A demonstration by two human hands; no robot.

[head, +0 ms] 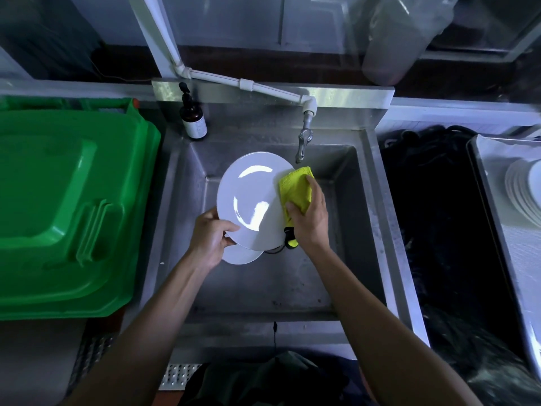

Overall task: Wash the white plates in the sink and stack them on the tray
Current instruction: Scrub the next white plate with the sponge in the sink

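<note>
Commercial kitchen wash area, as was indicated by: deep stainless steel sink (363,200) fed by exposed white pipe (272,90), green bin (67,206) alongside, steel tray (491,183) of stacked white plates (524,191).

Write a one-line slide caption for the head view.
Left hand holds a white plate over the sink while right hand wipes it with a yellow cloth.

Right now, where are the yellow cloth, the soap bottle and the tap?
yellow cloth (294,189): head view, its middle.
soap bottle (193,120): head view, its brown body.
tap (303,142): head view, its metal spout.
</note>
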